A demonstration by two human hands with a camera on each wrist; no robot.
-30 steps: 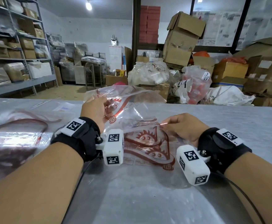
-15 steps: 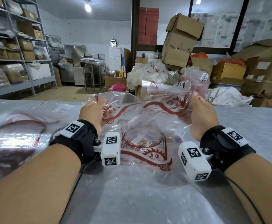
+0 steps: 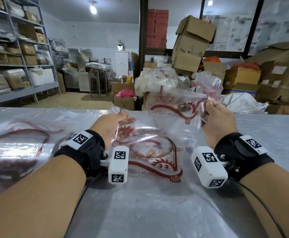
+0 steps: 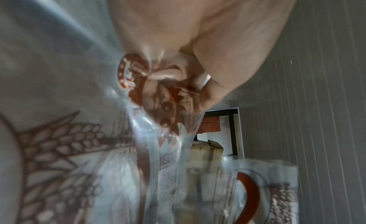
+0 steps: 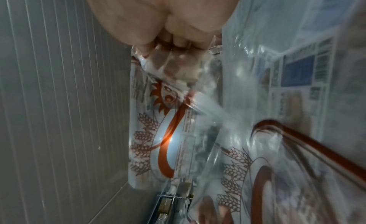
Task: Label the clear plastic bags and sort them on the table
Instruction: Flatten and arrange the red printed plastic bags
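The person is holding one clear plastic bag (image 3: 159,117) above the worktop (image 3: 157,212), stretched btwn both hands. The left hand (image 3: 108,127) is pinching the bag's near-left edge; the right hand (image 3: 215,122) is gripping its right edge, raised higher, prob. to peel it off the stack of bags (image 3: 155,162) lying directly beneath. Left of that stack, a pile of bags (image 3: 18,145) is resting on the worktop, likely already sorted.
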